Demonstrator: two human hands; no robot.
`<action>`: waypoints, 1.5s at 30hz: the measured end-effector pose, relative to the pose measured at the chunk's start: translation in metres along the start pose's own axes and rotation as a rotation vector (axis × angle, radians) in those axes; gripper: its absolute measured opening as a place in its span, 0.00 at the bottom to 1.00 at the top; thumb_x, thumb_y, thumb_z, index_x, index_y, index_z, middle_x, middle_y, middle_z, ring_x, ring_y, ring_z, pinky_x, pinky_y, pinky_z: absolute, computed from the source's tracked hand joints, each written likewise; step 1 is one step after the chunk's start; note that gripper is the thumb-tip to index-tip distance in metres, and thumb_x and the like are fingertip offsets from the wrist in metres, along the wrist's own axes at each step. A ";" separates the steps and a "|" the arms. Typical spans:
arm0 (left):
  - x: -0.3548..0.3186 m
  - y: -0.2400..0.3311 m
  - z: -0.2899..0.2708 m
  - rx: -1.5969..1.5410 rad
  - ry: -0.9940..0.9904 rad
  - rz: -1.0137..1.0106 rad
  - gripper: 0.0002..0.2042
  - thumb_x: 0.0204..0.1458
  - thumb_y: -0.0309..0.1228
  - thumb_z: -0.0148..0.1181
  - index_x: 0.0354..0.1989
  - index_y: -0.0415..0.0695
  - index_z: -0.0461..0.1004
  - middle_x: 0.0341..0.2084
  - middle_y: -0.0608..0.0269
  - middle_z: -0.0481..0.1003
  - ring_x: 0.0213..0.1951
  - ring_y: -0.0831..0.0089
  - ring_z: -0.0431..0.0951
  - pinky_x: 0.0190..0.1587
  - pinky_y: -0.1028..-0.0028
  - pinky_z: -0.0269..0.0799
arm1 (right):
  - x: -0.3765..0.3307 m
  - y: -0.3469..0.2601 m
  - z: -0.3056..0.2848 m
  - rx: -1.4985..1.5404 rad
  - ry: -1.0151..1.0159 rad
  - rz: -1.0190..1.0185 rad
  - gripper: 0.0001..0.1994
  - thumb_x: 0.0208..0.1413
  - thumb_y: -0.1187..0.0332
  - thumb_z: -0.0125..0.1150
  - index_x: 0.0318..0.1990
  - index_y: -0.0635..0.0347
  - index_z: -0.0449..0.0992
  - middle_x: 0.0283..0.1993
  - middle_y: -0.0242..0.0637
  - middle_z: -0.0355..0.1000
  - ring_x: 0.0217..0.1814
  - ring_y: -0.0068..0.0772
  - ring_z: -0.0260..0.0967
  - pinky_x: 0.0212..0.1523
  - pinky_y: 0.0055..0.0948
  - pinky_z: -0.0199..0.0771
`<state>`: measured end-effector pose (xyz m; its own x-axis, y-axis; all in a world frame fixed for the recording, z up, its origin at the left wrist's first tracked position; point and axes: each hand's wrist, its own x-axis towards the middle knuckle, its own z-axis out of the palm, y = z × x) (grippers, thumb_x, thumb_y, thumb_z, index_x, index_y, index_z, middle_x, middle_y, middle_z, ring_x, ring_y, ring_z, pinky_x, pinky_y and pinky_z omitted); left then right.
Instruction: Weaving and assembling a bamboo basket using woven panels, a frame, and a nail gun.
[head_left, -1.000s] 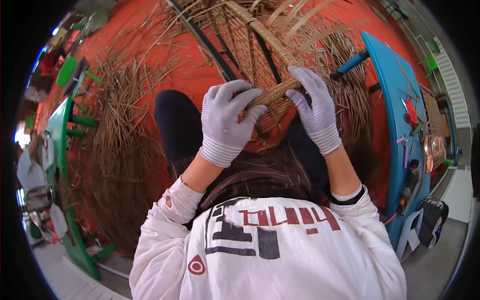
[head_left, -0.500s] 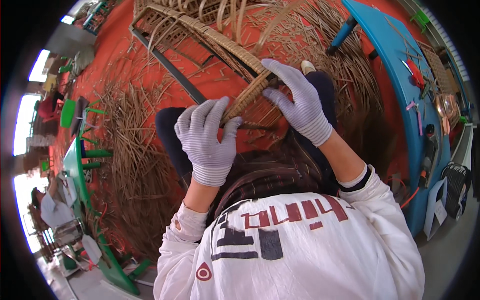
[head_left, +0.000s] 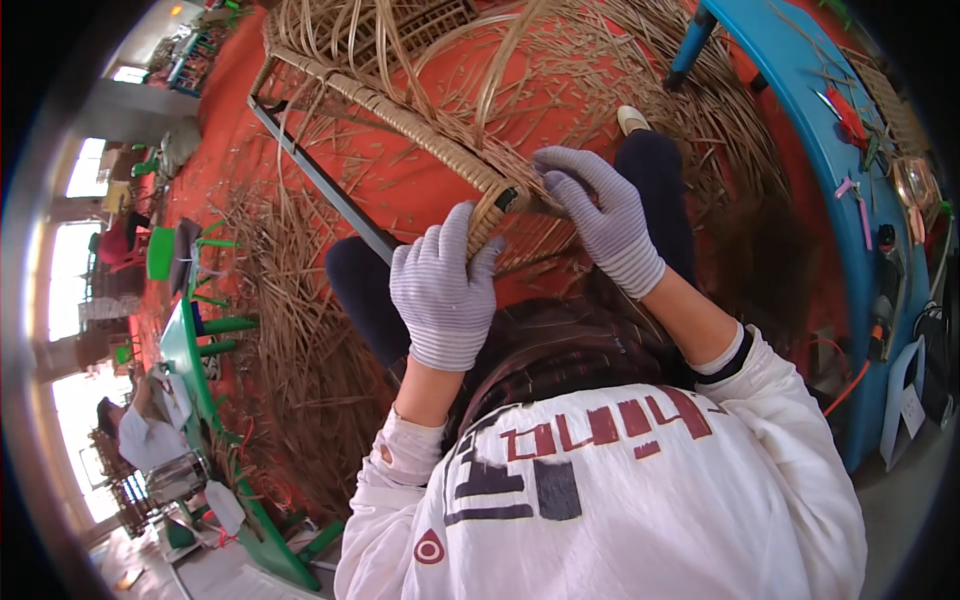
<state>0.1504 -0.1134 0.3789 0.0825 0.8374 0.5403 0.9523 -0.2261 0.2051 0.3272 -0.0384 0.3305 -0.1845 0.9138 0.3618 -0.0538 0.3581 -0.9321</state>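
A wicker frame, its edge wrapped in tan weave, slants from the upper left down to a corner in front of my lap. My left hand, in a grey striped glove, is closed around the wrapped bar below that corner, thumb on its right side. A dark bit of the frame's core shows at the corner, beside the fingertips. Just right of the corner, my right hand, gloved alike, has thumb and forefinger drawn together at thin wicker strands. The exact pinch is partly hidden by the fingers.
A grey metal bar runs down the frame's left side. Loose strips and scraps litter the red floor. A blue table with tools stands at right. At left is a green table, with another person beyond it.
My right hand has come off the frame's corner to the strands beside it, uncovering the corner's dark end. The left hand still grips the wrapped bar. The whole view has shifted slightly.
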 end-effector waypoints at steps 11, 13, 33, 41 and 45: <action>-0.011 0.000 -0.007 -0.041 0.028 -0.054 0.17 0.43 0.31 0.68 0.44 0.43 0.77 0.23 0.58 0.75 0.24 0.61 0.72 0.31 0.67 0.65 | 0.065 -0.018 0.015 -0.079 -0.154 0.102 0.21 0.56 0.57 0.65 0.50 0.65 0.74 0.32 0.33 0.74 0.32 0.21 0.67 0.36 0.26 0.70; -0.013 -0.003 -0.008 -0.049 0.030 -0.056 0.17 0.44 0.31 0.68 0.44 0.43 0.77 0.23 0.58 0.75 0.24 0.61 0.72 0.30 0.67 0.65 | 0.071 -0.017 0.018 -0.021 -0.217 0.111 0.21 0.56 0.56 0.63 0.48 0.65 0.75 0.30 0.33 0.74 0.31 0.20 0.66 0.36 0.24 0.70; 0.104 -0.055 0.013 -1.112 0.034 -0.944 0.32 0.55 0.39 0.59 0.64 0.32 0.58 0.42 0.53 0.72 0.41 0.66 0.75 0.45 0.74 0.71 | 0.011 -0.017 0.013 0.132 -0.148 0.206 0.10 0.60 0.72 0.59 0.47 0.66 0.75 0.40 0.36 0.72 0.41 0.23 0.72 0.42 0.21 0.72; 0.129 -0.107 0.067 -0.677 0.303 -1.107 0.33 0.50 0.43 0.62 0.62 0.41 0.63 0.53 0.44 0.63 0.49 0.57 0.71 0.51 0.60 0.70 | -0.003 -0.022 0.019 0.025 -0.199 -0.019 0.15 0.54 0.72 0.64 0.48 0.65 0.74 0.42 0.39 0.71 0.43 0.31 0.73 0.44 0.27 0.74; 0.132 -0.099 0.065 -0.853 0.195 -1.327 0.36 0.44 0.42 0.67 0.62 0.44 0.64 0.57 0.40 0.58 0.44 0.54 0.75 0.42 0.61 0.78 | -0.016 -0.023 0.025 -0.212 -0.198 -0.180 0.21 0.48 0.65 0.70 0.47 0.63 0.72 0.41 0.45 0.69 0.43 0.43 0.71 0.45 0.36 0.72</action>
<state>0.0857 0.0516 0.3768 -0.7381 0.5998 -0.3089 -0.1281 0.3248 0.9371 0.3066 -0.0662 0.3459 -0.3791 0.7847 0.4904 0.0983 0.5611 -0.8219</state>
